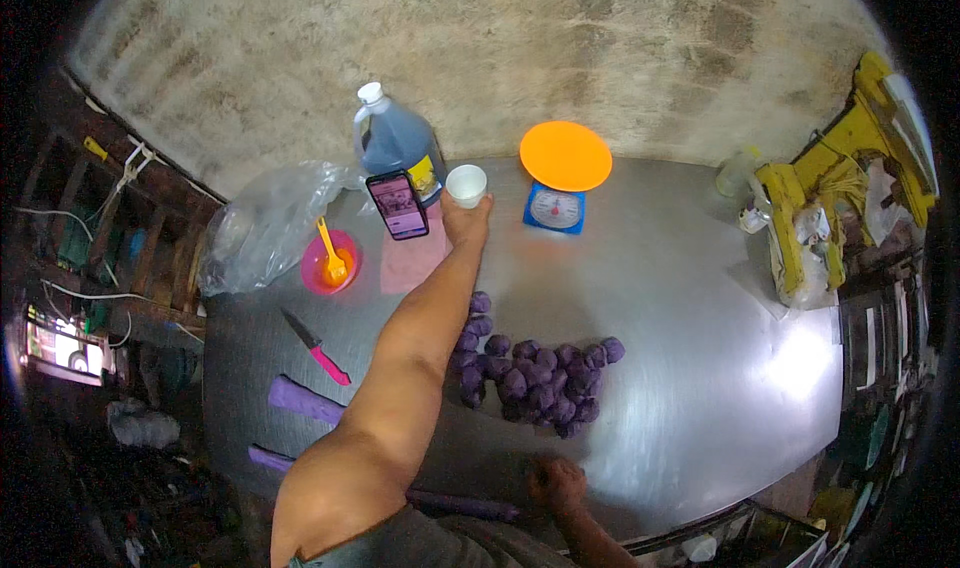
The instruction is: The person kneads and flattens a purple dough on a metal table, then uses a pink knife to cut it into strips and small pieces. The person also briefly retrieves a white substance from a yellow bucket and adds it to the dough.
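Observation:
My left arm reaches far across the metal table, and my left hand (468,223) is wrapped round a white cup (466,185) near the wall. Just left of the cup a phone (398,206) leans against a big jug of dark liquid (395,148). Close to the front edge my right hand (557,484) rests with its fingers curled; whatever they hold, if anything, is hidden. Beyond it lies a cluster of purple dough balls (545,383). Thick strips of purple dough (304,400) lie beside and partly behind my left arm, and a long dough roll (465,506) runs along the front edge.
A blue scale with an orange pan (566,156) stands right of the cup. At the left are a pink bowl (318,273) with an orange spoon, a pink-handled knife (317,348) and a clear plastic bag (270,230). A yellow rack (795,233) stands at the right edge.

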`<state>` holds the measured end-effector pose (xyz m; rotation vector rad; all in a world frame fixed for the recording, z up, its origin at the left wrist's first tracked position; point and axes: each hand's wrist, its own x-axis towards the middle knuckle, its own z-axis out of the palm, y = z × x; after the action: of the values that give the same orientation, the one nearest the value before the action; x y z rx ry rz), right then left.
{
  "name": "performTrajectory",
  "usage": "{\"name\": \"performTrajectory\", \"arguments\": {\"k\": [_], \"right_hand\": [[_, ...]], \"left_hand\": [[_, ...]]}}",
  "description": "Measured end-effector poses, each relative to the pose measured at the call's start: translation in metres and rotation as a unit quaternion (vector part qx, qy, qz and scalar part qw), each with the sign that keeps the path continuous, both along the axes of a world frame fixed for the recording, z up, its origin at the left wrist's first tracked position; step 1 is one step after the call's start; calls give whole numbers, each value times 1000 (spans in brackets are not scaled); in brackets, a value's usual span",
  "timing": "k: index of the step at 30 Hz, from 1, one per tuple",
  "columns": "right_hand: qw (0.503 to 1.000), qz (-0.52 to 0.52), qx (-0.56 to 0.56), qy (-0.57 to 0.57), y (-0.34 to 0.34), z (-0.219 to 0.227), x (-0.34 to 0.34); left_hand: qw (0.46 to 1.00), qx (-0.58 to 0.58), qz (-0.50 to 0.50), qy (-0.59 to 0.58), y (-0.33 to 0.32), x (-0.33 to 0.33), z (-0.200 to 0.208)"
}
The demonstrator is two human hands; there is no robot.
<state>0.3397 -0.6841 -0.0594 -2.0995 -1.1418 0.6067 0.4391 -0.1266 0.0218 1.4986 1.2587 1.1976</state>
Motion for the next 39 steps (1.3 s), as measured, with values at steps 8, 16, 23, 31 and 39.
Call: {"name": "performTrajectory", "arguments": {"k": [8,16,23,31,39], "right_hand": [[995,12,-50,-86,41,78,6],[984,-1,124,131,86,116,-10],[965,182,151,111,143,160,-142],[857,498,40,125,187,168,-382],[759,635,31,142,230,186,-563]], "left_hand": [[986,102,-119,53,-78,-85,34],[990,76,-57,105,-204,-347,83],[968,66,152,187,-363,-611,50],[897,-48,428,-96,-535,-822,-27],[869,-81,472,-120,-597,-958,-48]]}}
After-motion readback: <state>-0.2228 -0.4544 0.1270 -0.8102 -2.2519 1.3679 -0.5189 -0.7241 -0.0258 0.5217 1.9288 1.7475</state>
